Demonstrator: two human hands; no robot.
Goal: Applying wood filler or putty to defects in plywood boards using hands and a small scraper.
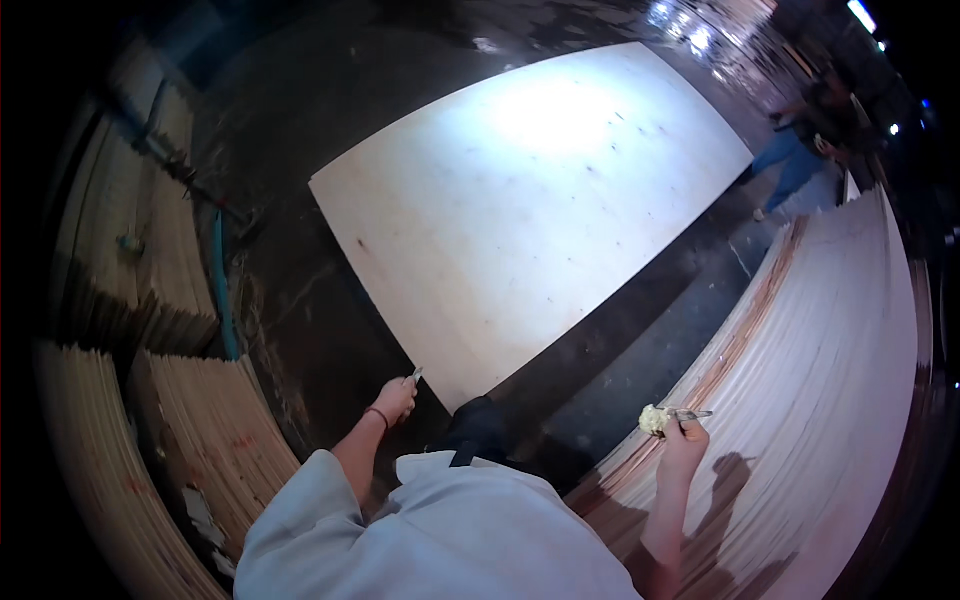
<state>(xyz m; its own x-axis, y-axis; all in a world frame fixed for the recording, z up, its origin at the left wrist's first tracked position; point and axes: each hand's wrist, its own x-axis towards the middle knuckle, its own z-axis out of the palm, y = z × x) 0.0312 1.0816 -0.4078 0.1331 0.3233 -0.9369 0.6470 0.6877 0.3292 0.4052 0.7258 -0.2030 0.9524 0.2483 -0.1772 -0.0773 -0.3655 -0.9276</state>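
A large pale plywood sheet (470,240) lies in front of me, brightly lit at its far side and dotted with small dark marks. My left hand (397,400) is closed around a small flat scraper (418,374), beside the sheet's near left corner. Off to the right, above a stack of sheets, my right hand (686,442) is closed on a thin metal putty knife (692,413). A lump of pale yellowish putty (655,420) sits at that hand, against the knife. Fingers hide most of both tools.
Tall stacks of thin wood sheets stand at the right (820,340) and left (210,410). A blue-green strip (222,285) runs beside the left stacks. Another person (800,150) in blue trousers stands past the sheet's far right corner. The floor (300,290) is dark.
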